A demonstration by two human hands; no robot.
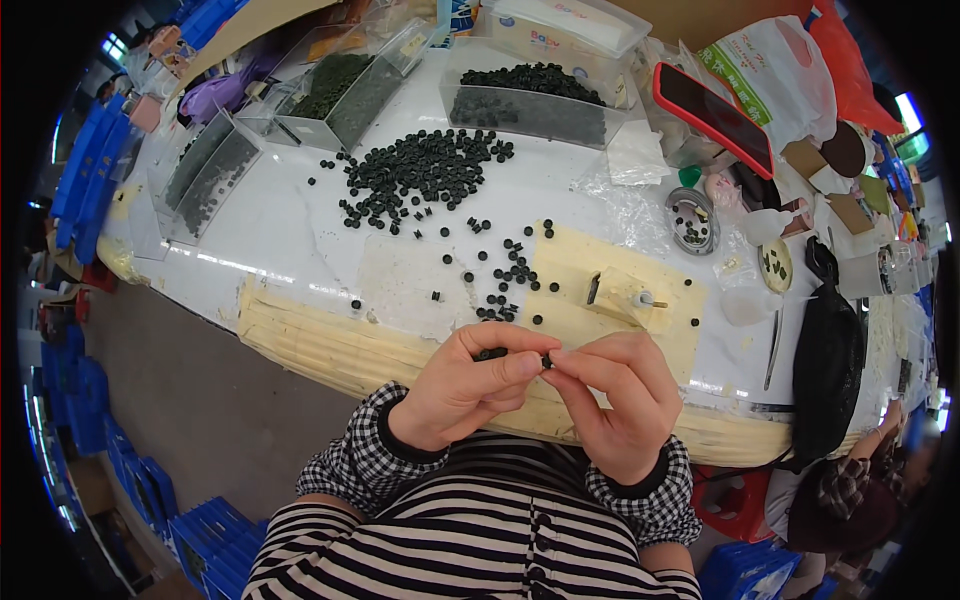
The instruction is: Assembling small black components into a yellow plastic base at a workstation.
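Note:
My left hand (463, 385) and my right hand (612, 393) meet just in front of my chest, above the table's near edge. Between the fingertips of both I pinch a small black round part (546, 360); another dark piece (491, 353) shows under my left thumb. Loose black round parts (510, 275) lie scattered on the white table (280, 230) just beyond my hands, and a denser heap (420, 170) sits farther back. A tan wooden jig (625, 295) with an upright metal pin stands to the right of the scatter.
Clear plastic bins (530, 100) full of dark parts line the far edge, with more bins (205, 170) at the left. A red phone (712, 115), a small metal dish (690, 220), a black bag (825, 360) and tweezers (775, 345) lie at the right. Blue crates (215, 545) are stacked on the floor.

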